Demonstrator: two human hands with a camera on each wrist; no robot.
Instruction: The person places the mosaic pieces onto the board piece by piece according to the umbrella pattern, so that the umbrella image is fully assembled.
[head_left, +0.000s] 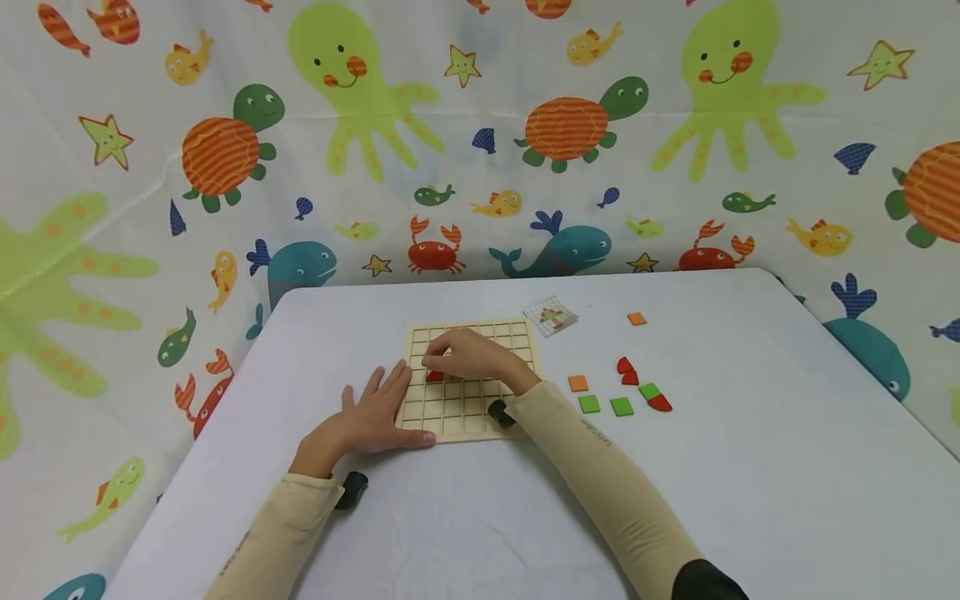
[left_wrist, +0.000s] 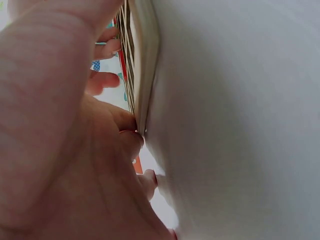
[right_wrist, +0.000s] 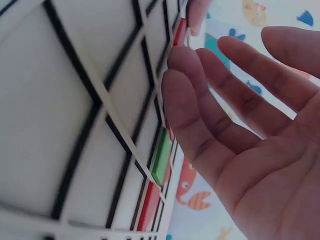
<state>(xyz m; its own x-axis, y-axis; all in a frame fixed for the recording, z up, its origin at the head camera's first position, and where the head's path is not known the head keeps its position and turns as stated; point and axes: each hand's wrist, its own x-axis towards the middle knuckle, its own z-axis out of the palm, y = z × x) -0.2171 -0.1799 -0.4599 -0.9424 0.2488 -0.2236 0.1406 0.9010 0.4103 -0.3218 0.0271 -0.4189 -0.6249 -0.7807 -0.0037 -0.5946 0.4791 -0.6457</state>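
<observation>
A square wooden grid board [head_left: 461, 409] lies on the table. My left hand [head_left: 369, 419] spreads its fingers along the board's left edge, with the thumb at the near left corner. Over the board's upper left part is my right hand [head_left: 474, 354], partly covering the grid. In the right wrist view its thumb and forefinger lie close together, their tips right at the grid, the other fingers loosely bent. A red piece [head_left: 435, 377] sits in the grid just below those fingertips. The right wrist view also shows a green piece [right_wrist: 161, 156] and another red piece [right_wrist: 148, 206] in the grid.
A printed pattern card [head_left: 551, 317] lies beyond the board's far right corner. Right of the board are loose pieces: an orange square [head_left: 578, 383], a farther orange square [head_left: 637, 318], several green squares [head_left: 622, 407] and red pieces [head_left: 660, 403]. A sea-animal curtain [head_left: 465, 108] hangs behind the white table [head_left: 750, 467].
</observation>
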